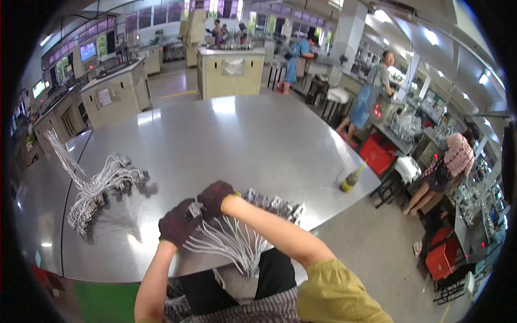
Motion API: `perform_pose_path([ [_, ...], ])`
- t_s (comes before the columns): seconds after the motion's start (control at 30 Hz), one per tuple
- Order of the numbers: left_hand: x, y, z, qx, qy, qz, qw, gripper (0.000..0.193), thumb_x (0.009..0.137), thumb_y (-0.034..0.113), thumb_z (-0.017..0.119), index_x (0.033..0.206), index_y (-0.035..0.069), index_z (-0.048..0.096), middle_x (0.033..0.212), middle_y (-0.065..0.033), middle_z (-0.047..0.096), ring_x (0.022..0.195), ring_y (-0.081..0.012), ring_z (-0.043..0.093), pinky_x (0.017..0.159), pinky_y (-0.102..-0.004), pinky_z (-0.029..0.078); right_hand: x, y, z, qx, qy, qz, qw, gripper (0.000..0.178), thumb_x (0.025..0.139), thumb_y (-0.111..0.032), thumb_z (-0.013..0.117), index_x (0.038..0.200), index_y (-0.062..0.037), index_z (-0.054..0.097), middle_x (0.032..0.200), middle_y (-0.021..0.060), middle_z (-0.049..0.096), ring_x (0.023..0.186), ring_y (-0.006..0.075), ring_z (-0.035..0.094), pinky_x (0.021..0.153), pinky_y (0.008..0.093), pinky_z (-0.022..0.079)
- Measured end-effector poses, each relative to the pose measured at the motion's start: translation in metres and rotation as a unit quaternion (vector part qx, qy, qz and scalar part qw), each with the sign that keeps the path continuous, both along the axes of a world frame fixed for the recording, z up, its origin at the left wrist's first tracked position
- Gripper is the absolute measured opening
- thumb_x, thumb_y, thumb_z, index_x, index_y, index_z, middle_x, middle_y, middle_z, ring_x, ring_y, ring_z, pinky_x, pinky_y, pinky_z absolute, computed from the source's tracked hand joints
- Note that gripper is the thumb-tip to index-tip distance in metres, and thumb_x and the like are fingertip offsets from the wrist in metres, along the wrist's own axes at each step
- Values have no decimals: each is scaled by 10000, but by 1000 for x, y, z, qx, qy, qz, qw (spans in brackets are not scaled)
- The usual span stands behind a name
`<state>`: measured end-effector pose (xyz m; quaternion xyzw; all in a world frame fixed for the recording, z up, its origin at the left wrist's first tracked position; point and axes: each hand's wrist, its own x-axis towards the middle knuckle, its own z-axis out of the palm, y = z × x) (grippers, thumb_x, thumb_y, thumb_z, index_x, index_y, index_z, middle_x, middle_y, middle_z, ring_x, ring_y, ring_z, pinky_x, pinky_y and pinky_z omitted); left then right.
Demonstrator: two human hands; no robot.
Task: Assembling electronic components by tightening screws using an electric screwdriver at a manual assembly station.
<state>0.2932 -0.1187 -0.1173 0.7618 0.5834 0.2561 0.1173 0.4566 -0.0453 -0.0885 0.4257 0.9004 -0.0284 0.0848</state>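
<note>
Above the desk [242,140], the gloved left hand [177,222] and right hand [217,197] are clamped in a grip on a small metal part [195,209], seemingly steadying it from both sides, beside white cables [248,260] trailing toward the near edge, perhaps for easy reach.

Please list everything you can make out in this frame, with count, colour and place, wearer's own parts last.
Shiny metal tabletop: one, silver-grey, centre, seam at left
White cable bundle with metal connectors: one, white and grey, tabletop left
Loose fan of white cables: one, white, near edge
Small metal connector: one, silver-grey, between the hands
Spouted plastic bottle: one, yellow-green, right corner
Boxy cabinets: several, beige, beyond the table
Red plastic bins: two, right
Other people: several, mixed clothing, background
Distant small items: uncountable
Gloved left hand, right hand: two, dark maroon, near edge
Sleeve: one clearly visible, mustard-yellow, lower right
</note>
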Motion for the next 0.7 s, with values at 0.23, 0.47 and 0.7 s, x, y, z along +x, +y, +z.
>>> perform_pose_path([
  [0.23, -1, 2, -6, -22, -44, 1, 999, 499, 692, 391, 633, 1129, 194, 496, 1073, -98, 563, 927, -308, 570, 782, -405, 455, 29, -13, 1, 18, 159, -61, 985, 543, 645, -506, 618, 1015, -112, 569, 988, 131, 600, 960, 308, 556, 818, 406, 436],
  [0.47, 1, 15, -8, 4, -27, -26, 999, 512, 700, 408, 621, 1125, 149, 505, 1036, -121, 582, 935, -314, 566, 786, -410, 453, 22, -11, 3, 101, 154, 16, 983, 547, 598, -537, 634, 892, -76, 609, 846, 156, 610, 867, 303, 573, 829, 386, 419],
  [0.7, -5, 14, -12, -33, 13, 2, 999, 475, 740, 412, 575, 1130, 152, 495, 1015, -121, 587, 927, -323, 562, 774, -414, 454, 8, -13, -8, -55, 353, 37, 933, 632, 595, -420, 697, 1103, -92, 516, 1052, 185, 556, 993, 339, 526, 893, 389, 397],
])
